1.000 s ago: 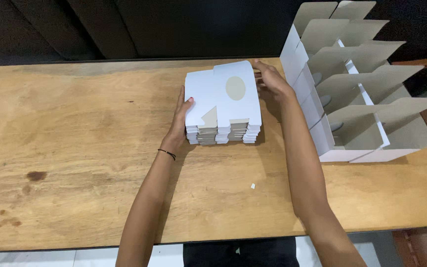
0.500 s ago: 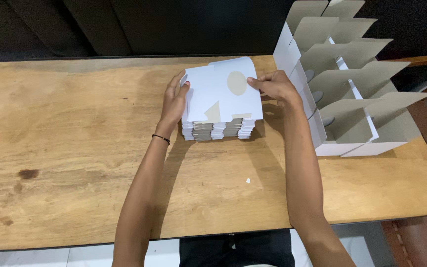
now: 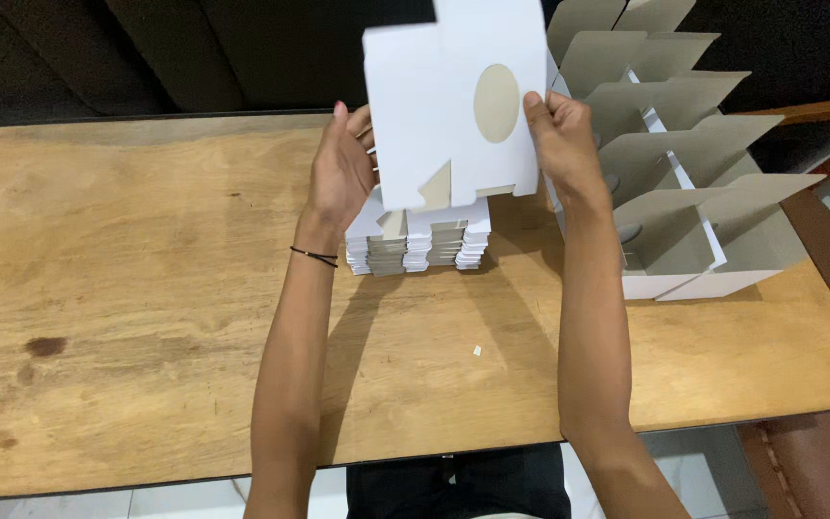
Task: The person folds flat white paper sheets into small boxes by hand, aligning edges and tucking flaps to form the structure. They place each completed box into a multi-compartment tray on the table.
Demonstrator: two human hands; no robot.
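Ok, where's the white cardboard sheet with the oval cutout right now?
In the head view, the white sheet is held up between the left hand and right hand, above the stack of flat sheets.

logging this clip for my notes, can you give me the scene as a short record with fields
setting: wooden table, seen from above
left hand: grips the left edge of a flat white box blank
right hand: grips the blank's right edge
blank: held up above the table, has an oval cutout
stack: pile of flat white blanks on the table, below the raised blank
right side: row of opened boxes with raised grey flaps
small item: a white scrap on the table
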